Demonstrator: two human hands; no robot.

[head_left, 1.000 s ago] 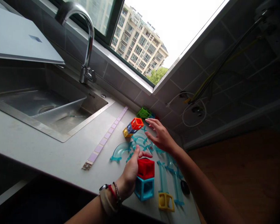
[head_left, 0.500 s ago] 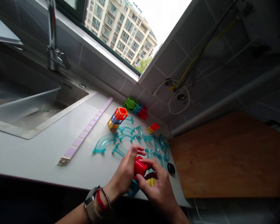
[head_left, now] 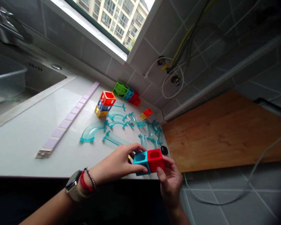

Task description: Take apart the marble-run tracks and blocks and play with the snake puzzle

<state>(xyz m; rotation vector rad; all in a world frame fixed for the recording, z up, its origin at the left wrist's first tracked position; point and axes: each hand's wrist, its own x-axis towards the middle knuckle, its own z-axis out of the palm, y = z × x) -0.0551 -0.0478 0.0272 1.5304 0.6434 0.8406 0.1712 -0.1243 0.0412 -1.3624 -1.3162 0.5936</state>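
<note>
Near the counter's front edge, my left hand [head_left: 124,159] grips a blue cube block [head_left: 141,160], thumb in front and fingers behind. My right hand [head_left: 170,176] holds a red cube block [head_left: 155,158] by its right side. The two blocks touch side by side. A bit of yellow shows behind my left fingers. Translucent teal track pieces [head_left: 91,131] lie spread beyond my hands. A stack of orange, blue and yellow cubes [head_left: 105,103] stands upright behind them. Against the wall sits a row of green, blue and red blocks [head_left: 126,92].
A small orange and yellow piece [head_left: 146,114] lies near the wall. A lilac strip [head_left: 67,120] runs along the left counter, beside the sink [head_left: 58,78]. A black object [head_left: 164,150] and a wooden board [head_left: 220,137] are at the right.
The view has shifted, so the counter items sit further left and higher. The red block has turned and now sits beside the blue one, which my left hand has taken hold of.
</note>
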